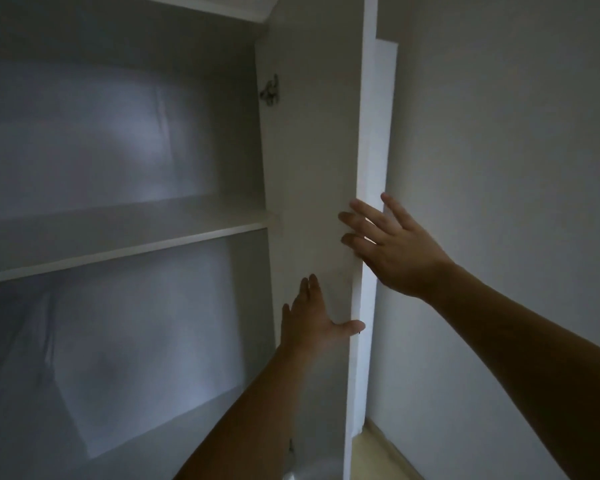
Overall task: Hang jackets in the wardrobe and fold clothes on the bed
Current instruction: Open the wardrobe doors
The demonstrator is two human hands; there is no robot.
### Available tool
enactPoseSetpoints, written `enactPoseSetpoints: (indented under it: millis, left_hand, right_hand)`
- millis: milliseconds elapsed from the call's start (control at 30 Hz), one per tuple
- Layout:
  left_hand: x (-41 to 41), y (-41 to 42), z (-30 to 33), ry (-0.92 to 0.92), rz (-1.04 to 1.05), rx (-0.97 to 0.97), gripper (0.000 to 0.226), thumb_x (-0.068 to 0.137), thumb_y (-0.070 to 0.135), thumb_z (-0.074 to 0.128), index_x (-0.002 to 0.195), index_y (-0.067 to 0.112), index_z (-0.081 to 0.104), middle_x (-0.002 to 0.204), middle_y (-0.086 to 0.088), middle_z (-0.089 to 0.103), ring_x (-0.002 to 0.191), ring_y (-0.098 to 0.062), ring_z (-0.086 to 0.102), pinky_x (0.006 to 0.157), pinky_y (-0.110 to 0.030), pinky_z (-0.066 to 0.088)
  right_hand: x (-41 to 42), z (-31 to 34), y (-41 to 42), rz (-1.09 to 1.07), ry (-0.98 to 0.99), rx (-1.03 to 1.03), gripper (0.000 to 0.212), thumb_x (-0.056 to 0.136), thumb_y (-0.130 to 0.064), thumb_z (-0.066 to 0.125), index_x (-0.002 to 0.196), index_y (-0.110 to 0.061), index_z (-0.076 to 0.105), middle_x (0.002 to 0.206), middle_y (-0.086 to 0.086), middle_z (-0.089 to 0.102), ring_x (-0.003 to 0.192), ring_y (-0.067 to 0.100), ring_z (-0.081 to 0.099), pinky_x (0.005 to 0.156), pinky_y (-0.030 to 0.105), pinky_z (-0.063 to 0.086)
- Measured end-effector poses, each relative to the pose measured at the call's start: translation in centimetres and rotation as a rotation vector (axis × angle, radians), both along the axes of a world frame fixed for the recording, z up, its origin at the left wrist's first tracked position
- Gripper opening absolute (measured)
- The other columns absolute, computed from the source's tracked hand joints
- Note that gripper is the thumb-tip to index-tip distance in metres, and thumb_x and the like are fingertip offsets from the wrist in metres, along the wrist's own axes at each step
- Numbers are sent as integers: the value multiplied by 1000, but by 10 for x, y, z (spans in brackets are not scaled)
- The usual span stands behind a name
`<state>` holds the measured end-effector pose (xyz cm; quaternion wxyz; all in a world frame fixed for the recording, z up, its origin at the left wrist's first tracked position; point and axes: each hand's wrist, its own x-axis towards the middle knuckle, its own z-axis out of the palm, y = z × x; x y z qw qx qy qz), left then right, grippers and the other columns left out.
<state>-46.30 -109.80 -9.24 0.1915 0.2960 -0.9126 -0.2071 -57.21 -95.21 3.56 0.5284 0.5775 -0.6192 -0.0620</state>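
- Wardrobe door [312, 168] stands open, seen nearly edge-on, long axis vertical, directly in front of both hands; its hinge [270, 90] is up on the inner side.
- Left hand [312, 317] lies flat on the inner face of the door, fingers straight and pointing up, thumb stretched to the door's front edge. It holds nothing.
- Right hand [392, 244] is higher, on the outer side, fingers spread and relaxed, the fingertips [352, 206] reaching over the edge. No real grip, holds nothing.
- Both hands are at the door edge, so about equal in reach; the right is higher, the left lower.
- Wardrobe inside is to the left of the hands: one shelf [125, 244] w/ open space above and below.
- No jackets, clothes, bed or hanging rail in view, so where they are I cannot tell.
- Light is dim; the back panel shows only soft reflections. Door bottom and floor are cut off at the frame edge.
- Whether the door is being opened or closed, cannot tell from this.
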Motion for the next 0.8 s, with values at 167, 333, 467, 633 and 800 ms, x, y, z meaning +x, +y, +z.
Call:
enactPoseSetpoints:
  millis: [167, 333, 467, 633, 800]
  left_hand:
    - [-57, 23, -3, 59, 15, -124, 135, 60, 92, 48, 154, 16, -12, 164, -10, -8, 151, -29, 5, 119, -56, 7]
    - [-90, 37, -1, 100, -6, -141, 130, 67, 84, 54, 155, 9, -6, 164, -13, 0, 149, -31, 10, 119, -53, 9]
    - [-97, 44, 2, 117, -17, -131, 127, 71, 79, 57, 155, 6, -5, 164, -13, 3, 149, -30, 14, 119, -49, 13]
    - [-87, 48, 9, 70, -44, -158, 121, 77, 78, 53, 155, 5, -2, 163, -14, 7, 149, -31, 16, 119, -48, 16]
    - [-57, 60, 17, 35, -82, -344, 99, 90, 71, 38, 156, 7, 1, 164, -13, 7, 150, -29, 14, 121, -44, 16]
  right_hand:
    - [-45, -4, 23, -134, -2, 6, 39, 90, -12, 58, 129, -16, 59, 153, 11, 36, 148, 30, 16, 120, 53, 6]
    - [-65, 0, 35, -192, -20, 8, 46, 86, -12, 65, 131, -18, 58, 153, 11, 37, 147, 31, 21, 119, 55, 14]
    - [-67, 3, 41, -256, -68, 50, 47, 91, -16, 60, 137, -20, 53, 156, 10, 31, 148, 29, 17, 119, 55, 11]
    - [-52, 2, 64, -240, -304, 96, 45, 98, -22, 49, 142, -21, 46, 160, 5, 22, 148, 25, 17, 121, 43, 5]
    - [-26, -8, 111, -262, -618, 1, 53, 101, -34, 42, 151, -25, 25, 163, -2, 10, 150, 17, 5, 119, 32, -4]
